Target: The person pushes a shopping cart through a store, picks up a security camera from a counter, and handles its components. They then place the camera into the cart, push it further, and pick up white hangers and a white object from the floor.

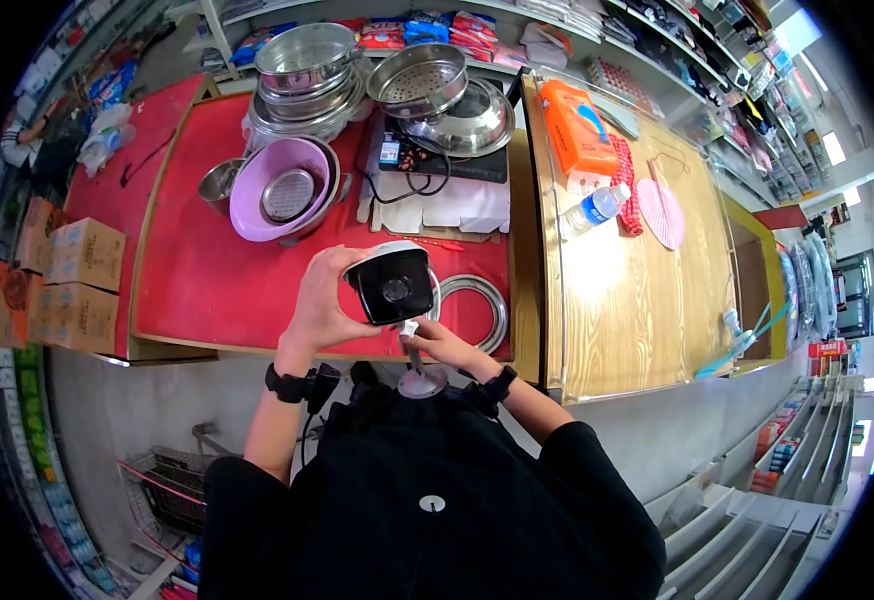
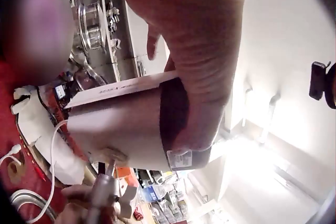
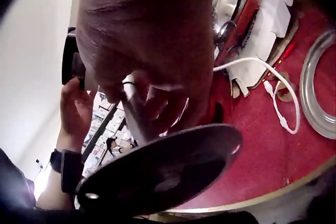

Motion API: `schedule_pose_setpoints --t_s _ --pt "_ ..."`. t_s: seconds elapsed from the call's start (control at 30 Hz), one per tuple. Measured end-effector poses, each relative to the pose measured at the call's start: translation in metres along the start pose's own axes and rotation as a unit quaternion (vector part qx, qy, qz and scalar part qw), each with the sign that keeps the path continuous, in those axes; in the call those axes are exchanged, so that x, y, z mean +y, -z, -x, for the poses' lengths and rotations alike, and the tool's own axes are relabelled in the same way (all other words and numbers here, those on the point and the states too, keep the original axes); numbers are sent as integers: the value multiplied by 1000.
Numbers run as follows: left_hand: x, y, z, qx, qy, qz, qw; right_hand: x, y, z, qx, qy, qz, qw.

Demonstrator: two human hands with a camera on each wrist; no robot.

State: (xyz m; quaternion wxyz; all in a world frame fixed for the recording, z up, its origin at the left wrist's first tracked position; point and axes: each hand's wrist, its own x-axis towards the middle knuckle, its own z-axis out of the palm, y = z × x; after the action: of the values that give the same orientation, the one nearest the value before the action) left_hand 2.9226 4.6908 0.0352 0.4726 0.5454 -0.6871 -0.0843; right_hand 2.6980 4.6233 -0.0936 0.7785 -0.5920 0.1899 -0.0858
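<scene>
A white bullet security camera (image 1: 394,285) with a black front is held up over the near edge of the red table. My left hand (image 1: 319,305) grips its housing (image 2: 118,129) from the side, thumb below and fingers over the top. Under the camera, my right hand (image 1: 447,347) holds the metal mounting bracket (image 3: 137,116) by its arm, close to the white joint. The bracket's round base plate (image 3: 163,174) hangs below that hand, tilted. A white cable (image 3: 275,71) runs from the camera to the tabletop.
On the red table (image 1: 192,285) lie a metal ring (image 1: 497,310), a purple basin (image 1: 247,225), stacked steel pots (image 1: 302,100) and a flattened white carton (image 1: 447,205). The wooden counter (image 1: 617,340) at right bears a water bottle (image 1: 597,210) and a pink fan (image 1: 662,215).
</scene>
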Motion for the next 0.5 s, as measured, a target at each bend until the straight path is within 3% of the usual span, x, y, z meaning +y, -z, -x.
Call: schedule_pose_setpoints --t_s 0.03,0.13,0.27,0.4,0.43,0.5 --pt "1 1 -1 1 2 -14 1000 -5 -5 0 17 0 -6 1000" --pt "-4 8 7 5 87 21 996 -28 -4 3 -10 -44 144 989" --pt "-10 24 20 57 88 -14 994 -33 6 9 -4 -60 185 981" --pt "-20 46 45 130 169 9 977 9 35 17 89 -87 226 966" --pt "-24 52 51 151 169 37 973 19 41 21 114 -54 208 970" --pt "-30 61 62 187 179 88 962 33 52 27 161 -74 232 956"
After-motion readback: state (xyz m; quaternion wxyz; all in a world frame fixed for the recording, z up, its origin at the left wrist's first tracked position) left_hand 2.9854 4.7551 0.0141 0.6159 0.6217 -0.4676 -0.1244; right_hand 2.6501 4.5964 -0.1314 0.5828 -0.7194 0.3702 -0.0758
